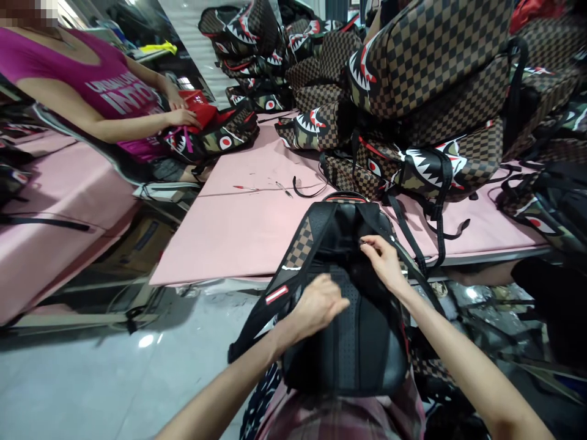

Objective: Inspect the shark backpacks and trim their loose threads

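A black backpack (346, 342) with brown checkered sides lies back panel up across my lap, its top end resting against the pink table (238, 232). Over the left part of its back panel is my left hand (321, 300), fingers curled into a loose fist; what they hold, if anything, is hidden. Further up, at the right side of the black opening near the top, my right hand (380, 256) pinches something too small to make out. A shoulder strap (261, 311) with a red and white label hangs down on the left.
Checkered shark-face backpacks (426, 67) are piled at the back right, straps hanging over the edge. Pens (284, 189) lie mid-table. A person in a pink shirt (92, 79) handles a bag (229, 135) at the left. Another person's dark sleeve (545, 299) is at the right.
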A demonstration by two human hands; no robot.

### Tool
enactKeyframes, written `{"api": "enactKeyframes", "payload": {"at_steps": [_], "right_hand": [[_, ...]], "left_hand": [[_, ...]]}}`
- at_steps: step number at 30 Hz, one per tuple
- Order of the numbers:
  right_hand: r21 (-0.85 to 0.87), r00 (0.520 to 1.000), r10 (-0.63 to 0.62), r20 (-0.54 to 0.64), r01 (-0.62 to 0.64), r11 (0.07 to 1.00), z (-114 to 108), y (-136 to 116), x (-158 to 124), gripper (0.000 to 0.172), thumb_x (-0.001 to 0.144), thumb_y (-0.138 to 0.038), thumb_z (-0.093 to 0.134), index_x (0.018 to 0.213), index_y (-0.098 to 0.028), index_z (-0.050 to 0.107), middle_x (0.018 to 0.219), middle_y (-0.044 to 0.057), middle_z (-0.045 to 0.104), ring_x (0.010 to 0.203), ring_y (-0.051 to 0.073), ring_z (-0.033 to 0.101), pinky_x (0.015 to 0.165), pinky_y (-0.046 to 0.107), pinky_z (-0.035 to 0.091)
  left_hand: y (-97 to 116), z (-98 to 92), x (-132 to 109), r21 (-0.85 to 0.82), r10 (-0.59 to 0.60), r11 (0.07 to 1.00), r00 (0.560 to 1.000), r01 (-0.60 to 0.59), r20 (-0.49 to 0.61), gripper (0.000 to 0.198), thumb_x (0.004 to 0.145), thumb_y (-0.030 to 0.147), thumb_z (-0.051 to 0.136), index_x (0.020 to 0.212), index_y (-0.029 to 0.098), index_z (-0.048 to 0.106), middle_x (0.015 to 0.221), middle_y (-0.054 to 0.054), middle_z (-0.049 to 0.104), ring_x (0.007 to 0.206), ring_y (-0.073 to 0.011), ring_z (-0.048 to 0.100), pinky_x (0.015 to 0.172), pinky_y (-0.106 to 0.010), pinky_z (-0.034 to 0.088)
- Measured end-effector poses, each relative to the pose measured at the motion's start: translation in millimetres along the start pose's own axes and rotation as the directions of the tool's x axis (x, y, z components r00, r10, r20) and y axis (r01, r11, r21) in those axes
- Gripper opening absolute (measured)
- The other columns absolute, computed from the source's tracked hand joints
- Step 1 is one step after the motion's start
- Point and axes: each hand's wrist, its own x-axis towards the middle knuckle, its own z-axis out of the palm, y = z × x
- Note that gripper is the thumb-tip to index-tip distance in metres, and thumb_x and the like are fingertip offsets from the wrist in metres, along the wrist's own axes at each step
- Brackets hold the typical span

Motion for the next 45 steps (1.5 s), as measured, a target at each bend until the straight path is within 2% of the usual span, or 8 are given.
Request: {"api": "enactKeyframes", "payload": {"at_steps": [6,15,19,26,30,35,40,45], "right_hand": [[0.411,0.979,0.144,-0.145,-0.073,0.909,-8.3,-11.1,10.6,0.035,0.069,-0.039,0.067,0.097,-0.019,0.059,0.069,-0.005,0.049,0.047,0.005,0.038,0.043,0.020,0.031],[0.403,0.968,0.251,-0.025,-0.220,0.889,-71.3,-32.8,-66.5,0.022,0.074,-0.032,0.068,0.090,-0.016,0.067,0.058,-0.003,0.050,0.042,0.003,0.028,0.039,0.021,0.014],[0.307,0.924,0.329,-0.196,-0.261,0.915,-90.9,-26.6,-130.2,0.020,0.074,-0.034,0.068,0.084,-0.016,0.068,0.054,-0.003,0.050,0.041,0.004,0.030,0.038,0.021,0.016],[0.004,0.866,0.443,-0.234,-0.454,0.891,-73.2,4.3,-228.7,0.024,0.075,-0.040,0.064,0.076,-0.016,0.068,0.061,0.000,0.060,0.051,0.012,0.050,0.049,0.024,0.039],[-0.291,0.975,0.206,-0.079,-0.220,0.931,-38.8,0.8,-206.7,0.022,0.082,-0.036,0.057,0.088,-0.019,0.069,0.084,0.005,0.067,0.077,0.019,0.061,0.071,0.030,0.046],[-0.616,0.993,0.119,0.030,-0.075,0.784,4.4,-7.7,-154.5,0.019,0.082,-0.029,0.056,0.096,-0.022,0.068,0.098,0.006,0.064,0.081,0.020,0.061,0.067,0.028,0.042],[-0.523,0.985,0.152,-0.080,-0.172,0.835,-75.7,-15.4,-174.7,0.035,0.087,-0.044,0.045,0.088,-0.017,0.067,0.082,0.006,0.067,0.076,0.020,0.061,0.067,0.029,0.044],[-0.724,0.783,-0.027,-0.621,-0.560,0.404,-173.9,-18.3,-244.9,0.038,0.073,-0.045,0.061,0.095,-0.015,0.067,0.103,0.016,0.065,0.081,0.029,0.061,0.068,0.039,0.044]], "left_hand": [[-29.6,12.3,37.6,0.206,-0.071,0.976,0.997,0.066,0.017,0.040,0.088,0.034,0.049,0.124,0.016,0.051,0.136,-0.009,0.047,0.134,-0.0272,0.029,0.107,-0.047,0.028],[-78.9,26.8,81.9,0.280,-0.086,0.957,0.996,0.080,0.010,0.043,0.093,0.031,0.039,0.133,0.018,0.042,0.137,-0.005,0.046,0.135,-0.0259,0.026,0.111,-0.051,0.017],[-32.2,29.1,36.9,0.233,-0.085,0.971,0.987,0.051,0.138,0.049,0.092,0.038,0.039,0.135,0.014,0.040,0.145,-0.010,0.034,0.136,-0.0304,0.023,0.108,-0.054,0.020],[51.4,3.5,-114.9,-0.046,0.224,0.974,0.939,-0.220,0.260,0.044,0.089,0.040,0.046,0.131,0.026,0.045,0.139,-0.003,0.044,0.134,-0.0232,0.030,0.110,-0.047,0.021],[48.6,-1.5,-151.5,0.072,0.065,0.994,0.979,-0.080,0.193,0.046,0.087,0.027,0.052,0.131,0.022,0.044,0.135,-0.007,0.049,0.134,-0.0259,0.029,0.108,-0.048,0.025],[37.8,3.5,-148.8,0.209,-0.013,0.978,0.995,-0.007,0.095,0.055,0.079,0.040,0.062,0.127,0.016,0.050,0.134,-0.012,0.049,0.131,-0.0355,0.032,0.098,-0.052,0.038],[29.6,0.4,-134.3,0.185,0.062,0.981,0.998,-0.058,-0.017,0.040,0.087,0.043,0.049,0.118,0.018,0.057,0.123,-0.008,0.059,0.110,-0.0241,0.058,0.089,-0.037,0.048],[38.2,2.5,-95.3,0.064,0.103,0.993,0.993,-0.100,-0.059,0.035,0.093,0.039,0.040,0.109,0.017,0.062,0.105,-0.005,0.069,0.085,-0.0155,0.068,0.072,-0.024,0.052]]}}
